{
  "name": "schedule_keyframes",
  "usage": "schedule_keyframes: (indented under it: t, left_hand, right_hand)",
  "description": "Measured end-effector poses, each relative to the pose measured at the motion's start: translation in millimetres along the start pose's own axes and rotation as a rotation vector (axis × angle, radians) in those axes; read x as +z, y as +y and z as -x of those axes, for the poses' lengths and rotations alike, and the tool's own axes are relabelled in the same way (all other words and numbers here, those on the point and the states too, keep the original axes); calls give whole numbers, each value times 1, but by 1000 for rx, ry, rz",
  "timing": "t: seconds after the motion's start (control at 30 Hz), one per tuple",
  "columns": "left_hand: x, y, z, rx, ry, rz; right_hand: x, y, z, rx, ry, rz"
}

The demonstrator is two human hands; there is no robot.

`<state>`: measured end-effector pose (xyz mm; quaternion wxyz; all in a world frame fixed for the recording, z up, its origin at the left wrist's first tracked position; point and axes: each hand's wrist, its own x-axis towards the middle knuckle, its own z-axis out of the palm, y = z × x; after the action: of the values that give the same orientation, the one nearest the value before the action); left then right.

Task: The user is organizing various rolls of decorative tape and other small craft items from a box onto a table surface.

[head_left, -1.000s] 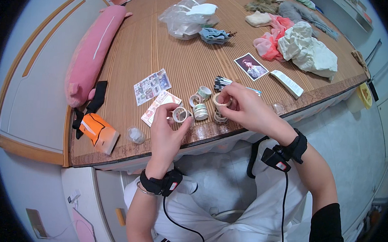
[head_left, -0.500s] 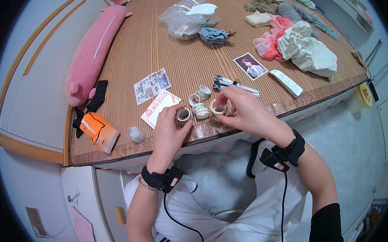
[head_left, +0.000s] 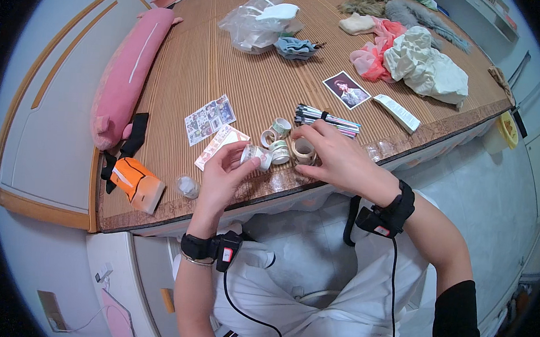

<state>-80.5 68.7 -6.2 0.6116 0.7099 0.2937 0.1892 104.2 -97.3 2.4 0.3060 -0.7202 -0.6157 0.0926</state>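
My left hand (head_left: 222,173) grips a patterned washi tape roll (head_left: 256,158) between thumb and fingers, turned so that its printed side shows. My right hand (head_left: 338,152) closes its thumb and fingers around a beige tape roll (head_left: 303,159) near the bed's front edge; the roll's hollow core faces up. Between the hands a short stack of pale tape rolls (head_left: 279,153) stands on the mat. Just behind it lie a greenish tape roll (head_left: 282,127) and another tape roll (head_left: 268,138) with its hole visible. Black straps with small boxes circle both wrists.
Bundled pens (head_left: 327,118), a photo card (head_left: 346,90) and a white box (head_left: 397,113) lie right. Sticker sheets (head_left: 210,120), a small clear container (head_left: 188,187) and an orange pouch (head_left: 136,185) sit left. Farther back are a plastic bag (head_left: 250,30), crumpled white cloth (head_left: 422,66) and pink plush (head_left: 135,70).
My left hand has tipped its tape roll from hole-up to side-on and drawn slightly left. My right hand has shifted a little left and down, still around its roll.
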Motion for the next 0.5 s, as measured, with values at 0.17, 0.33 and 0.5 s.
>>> schedule_keyframes:
  t: [0.17, 0.33, 0.5]
  left_hand:
    - [-2, 0, 0, -103, -1, 185]
    - [-1, 9, 5, -244, -43, 457]
    - [1, 11, 7, -296, -30, 526]
  right_hand:
    - [3, 0, -1, 13, -2, -9]
    - [7, 2, -3, 17, 7, 17]
    - [7, 0, -5, 3, 30, 87]
